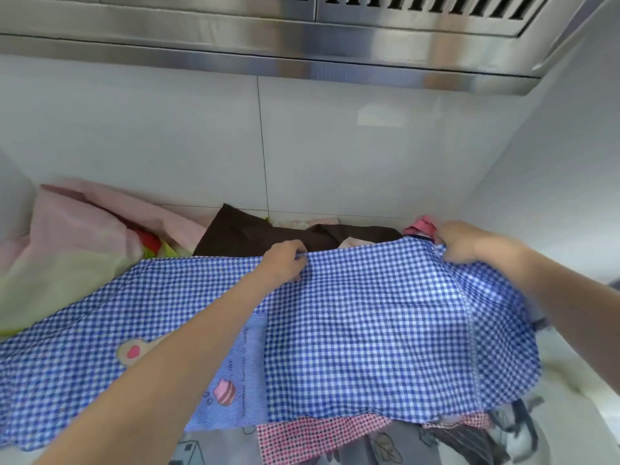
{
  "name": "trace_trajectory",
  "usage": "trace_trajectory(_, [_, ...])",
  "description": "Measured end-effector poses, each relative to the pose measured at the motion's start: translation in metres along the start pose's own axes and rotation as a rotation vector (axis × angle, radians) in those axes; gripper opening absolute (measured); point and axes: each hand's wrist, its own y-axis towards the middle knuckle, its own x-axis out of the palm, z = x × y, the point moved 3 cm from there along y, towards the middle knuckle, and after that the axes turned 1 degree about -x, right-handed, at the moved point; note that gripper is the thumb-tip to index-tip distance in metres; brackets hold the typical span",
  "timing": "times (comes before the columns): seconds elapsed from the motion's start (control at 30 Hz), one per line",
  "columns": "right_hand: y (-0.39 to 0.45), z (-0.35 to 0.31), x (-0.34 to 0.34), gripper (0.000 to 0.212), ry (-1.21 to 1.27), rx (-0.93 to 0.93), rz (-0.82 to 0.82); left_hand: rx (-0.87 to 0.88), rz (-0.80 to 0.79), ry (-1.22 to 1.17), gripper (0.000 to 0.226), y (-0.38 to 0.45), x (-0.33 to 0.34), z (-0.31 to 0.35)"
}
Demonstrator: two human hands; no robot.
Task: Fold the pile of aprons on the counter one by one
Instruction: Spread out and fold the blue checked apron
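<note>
Over on the far left, a pale pink cloth [77, 216] is heaped against the white wall tiles [167, 135], with a light green cloth [50, 283] slumped just in front of it. Spread wide across the tabletop is the blue gingham apron [352, 330], a bear patch [132, 352] stitched on its left part and a striped pocket [241, 374] with a little cake motif near the middle. The left hand [285, 260] reaches over the apron and pinches its far edge between curled fingers. Behind that edge lies a dark brown cloth [268, 234]. Further right, the right hand [459, 243] grips the apron's far right corner, bunching the fabric up off the pile. Peeking out under the near hem is a red-and-white checked cloth [318, 434], and beside it a grey printed one [469, 441]. Overhead runs the steel extractor hood [302, 35].
</note>
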Motion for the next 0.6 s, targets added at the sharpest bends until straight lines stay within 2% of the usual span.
trace_trajectory(0.07, [0.005, -0.003, 0.007, 0.010, 0.074, -0.061, -0.060, -0.045, -0.086, -0.106, 0.025, 0.000, 0.005, 0.005])
trace_trajectory(0.23, [0.006, 0.004, 0.009, 0.014, 0.421, -0.125, -0.151, -0.132, -0.227, -0.211, 0.034, 0.002, 0.012, 0.013])
trace_trajectory(0.37, [0.006, 0.008, 0.013, 0.010, 0.485, -0.158, -0.263, -0.142, -0.245, -0.272, 0.022, -0.003, 0.001, 0.020])
trace_trajectory(0.43, [0.012, 0.011, 0.005, 0.010, 0.459, -0.196, -0.167, -0.105, -0.203, -0.305, 0.018, -0.008, -0.009, 0.018])
trace_trajectory(0.5, [0.021, 0.018, -0.012, 0.009, 0.439, -0.236, 0.055, -0.080, -0.137, -0.273, 0.019, -0.011, -0.019, 0.010])
trace_trajectory(0.6, [0.026, 0.028, -0.040, 0.016, 0.356, -0.183, 0.362, -0.081, -0.024, -0.119, 0.020, -0.007, -0.028, 0.000])
